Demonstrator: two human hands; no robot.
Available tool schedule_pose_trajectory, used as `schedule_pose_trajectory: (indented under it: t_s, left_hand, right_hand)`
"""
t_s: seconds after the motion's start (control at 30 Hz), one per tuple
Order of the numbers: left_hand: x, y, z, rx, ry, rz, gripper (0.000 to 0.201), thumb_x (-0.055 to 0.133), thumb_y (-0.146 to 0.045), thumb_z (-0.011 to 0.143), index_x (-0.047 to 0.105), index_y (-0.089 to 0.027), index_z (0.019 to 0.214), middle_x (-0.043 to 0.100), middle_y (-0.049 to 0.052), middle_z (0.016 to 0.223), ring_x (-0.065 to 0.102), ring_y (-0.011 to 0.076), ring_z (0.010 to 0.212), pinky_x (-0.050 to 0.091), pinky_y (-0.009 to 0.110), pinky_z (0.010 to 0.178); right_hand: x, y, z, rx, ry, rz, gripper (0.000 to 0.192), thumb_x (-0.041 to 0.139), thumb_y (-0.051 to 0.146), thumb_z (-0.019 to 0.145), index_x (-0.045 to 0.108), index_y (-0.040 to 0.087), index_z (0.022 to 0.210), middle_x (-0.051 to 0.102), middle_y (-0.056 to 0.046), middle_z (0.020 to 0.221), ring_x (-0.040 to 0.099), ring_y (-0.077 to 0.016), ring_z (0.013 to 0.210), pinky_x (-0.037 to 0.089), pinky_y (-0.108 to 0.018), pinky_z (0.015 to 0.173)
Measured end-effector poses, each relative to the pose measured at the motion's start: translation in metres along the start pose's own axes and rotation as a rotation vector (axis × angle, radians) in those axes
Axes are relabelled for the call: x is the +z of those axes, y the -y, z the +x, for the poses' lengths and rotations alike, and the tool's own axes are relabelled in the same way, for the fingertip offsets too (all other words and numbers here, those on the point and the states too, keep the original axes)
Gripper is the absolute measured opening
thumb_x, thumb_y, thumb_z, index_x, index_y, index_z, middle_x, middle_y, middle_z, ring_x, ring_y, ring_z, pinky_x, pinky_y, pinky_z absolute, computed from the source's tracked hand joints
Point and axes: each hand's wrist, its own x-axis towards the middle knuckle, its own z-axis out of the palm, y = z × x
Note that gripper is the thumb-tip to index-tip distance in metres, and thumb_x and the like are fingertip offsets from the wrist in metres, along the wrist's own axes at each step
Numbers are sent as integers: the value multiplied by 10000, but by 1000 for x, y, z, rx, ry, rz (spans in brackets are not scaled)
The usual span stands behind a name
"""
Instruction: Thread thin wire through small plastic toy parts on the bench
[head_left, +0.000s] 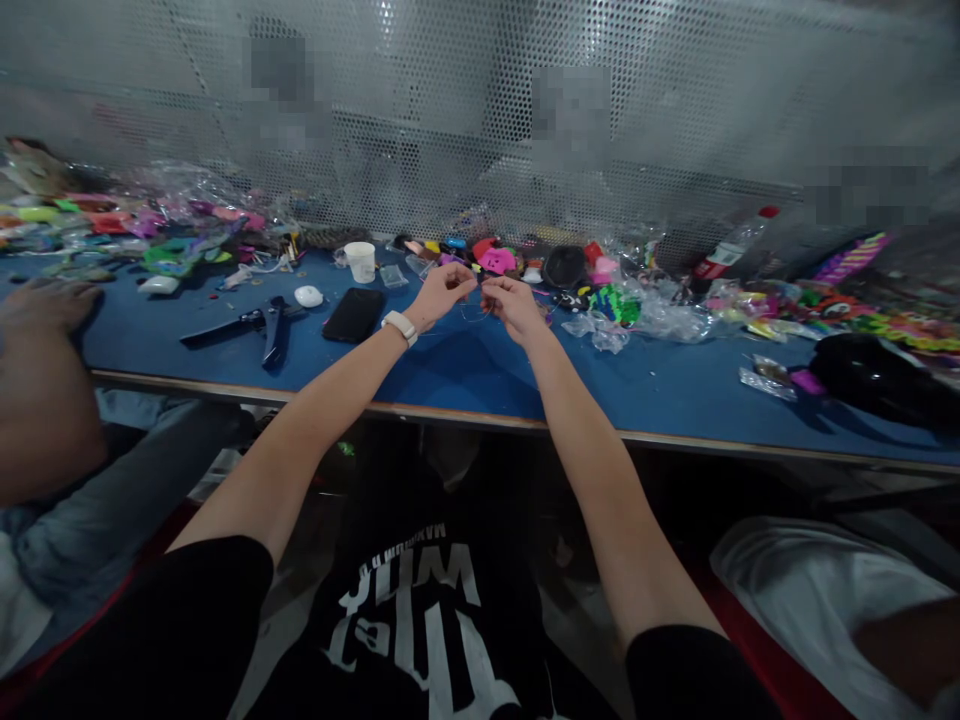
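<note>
My left hand (448, 291), with a white band on its wrist, is closed in a pinch over the blue table (442, 375). Close to its right, my right hand (511, 303) pinches too, thumb against fingers. A thin pale strand (471, 318) loops down between the two hands; whether it is thread or wire I cannot tell. My fingertips hide where the strand is gripped. Just behind them lies a bright pink piece (496, 260). Left of my left hand, a black phone (354, 314) lies flat.
Pliers-like tool (262, 328), white oval object (308, 296) and paper cup (360, 262) stand or lie left. Colourful pieces and plastic bags (667, 315) line the perforated metal screen (450, 110). A bottle (735, 245) leans right. Another person's hand (52, 303) rests far left; a black bag (877, 378) lies right.
</note>
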Motion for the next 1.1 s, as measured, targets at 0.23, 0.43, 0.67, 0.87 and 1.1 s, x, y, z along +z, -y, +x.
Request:
schedule_pose_trajectory:
  t_s: [0.23, 0.43, 0.67, 0.87, 1.1]
  left_hand:
    - [-1, -1, 0, 38, 85, 64, 181, 790, -289, 1121, 648, -224, 1029, 704, 27, 907, 660, 165, 808, 589, 323, 808]
    - [0, 4, 0, 92, 9, 68, 246, 856, -391, 1101, 671, -230, 1121, 754, 41, 960, 729, 188, 806, 659, 377, 835]
    - [0, 3, 1, 104, 17, 36, 211, 707, -425, 1193, 666, -240, 1101, 748, 41, 942, 737, 174, 807, 627, 331, 786]
    - [-5, 6, 4, 110, 63, 93, 203, 734, -375, 1166, 676, -225, 1042, 739, 39, 940, 709, 172, 792, 630, 344, 798]
    - [-7, 9, 6, 104, 96, 95, 261, 707, -346, 1168, 617, -238, 949, 701, 38, 917, 705, 179, 768, 657, 375, 784]
  right_hand:
    - [-3, 5, -3, 58, 3, -41, 245, 980, 278, 749, 738, 249, 769, 679, 33, 710, 538, -130, 650, 415, -260, 566]
    - [0, 12, -9, 104, 10, 49, 319, 1060, 268, 691, 780, 238, 841, 682, 55, 712, 597, -122, 666, 536, -265, 640]
    - [3, 18, -12, 131, -45, 86, 275, 1032, 227, 738, 769, 224, 817, 714, 30, 736, 634, -134, 691, 576, -274, 657]
    - [3, 16, -12, 65, -37, -18, 290, 1055, 260, 748, 774, 227, 812, 752, 18, 771, 629, -132, 678, 556, -275, 646]
    - [1, 12, -10, 13, -30, -56, 322, 1093, 308, 703, 793, 228, 790, 780, -5, 777, 662, -141, 697, 573, -273, 639]
